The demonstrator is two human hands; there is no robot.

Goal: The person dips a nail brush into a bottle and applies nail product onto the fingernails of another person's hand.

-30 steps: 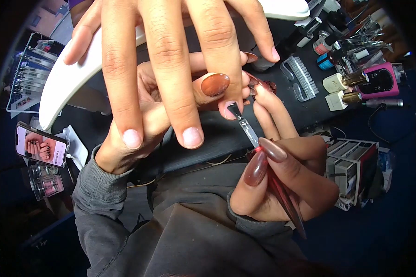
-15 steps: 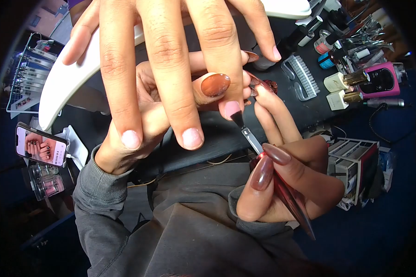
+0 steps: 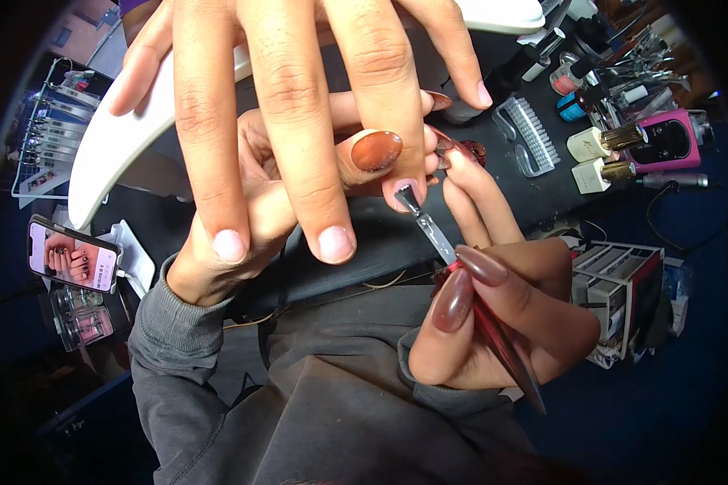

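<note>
Another person's hand (image 3: 291, 89) reaches in from the top, palm down with fingers spread. My left hand (image 3: 263, 190) is beneath it and grips one of its fingers near the tip, my brown-nailed thumb on top. My right hand (image 3: 510, 311) pinches a dark red brush (image 3: 501, 339) with a metal neck. The bristles touch the nail (image 3: 404, 194) of the gripped finger. Two other fingertips, with pale nails (image 3: 336, 242), hang free to the left. Some of my right fingers stretch up close to my left fingertips.
A white curved arm rest (image 3: 129, 137) lies behind the hands. To the left are a phone (image 3: 71, 257) showing painted nails and a rack (image 3: 57, 129). At the right are a clear nail brush (image 3: 527, 133), polish bottles (image 3: 588, 145), a pink device (image 3: 663, 142) and a drawer unit (image 3: 615, 283).
The brush first drew back to the nail's tip, then moved up over the nail again. My right hand shifted slightly with it; my left hand kept its hold.
</note>
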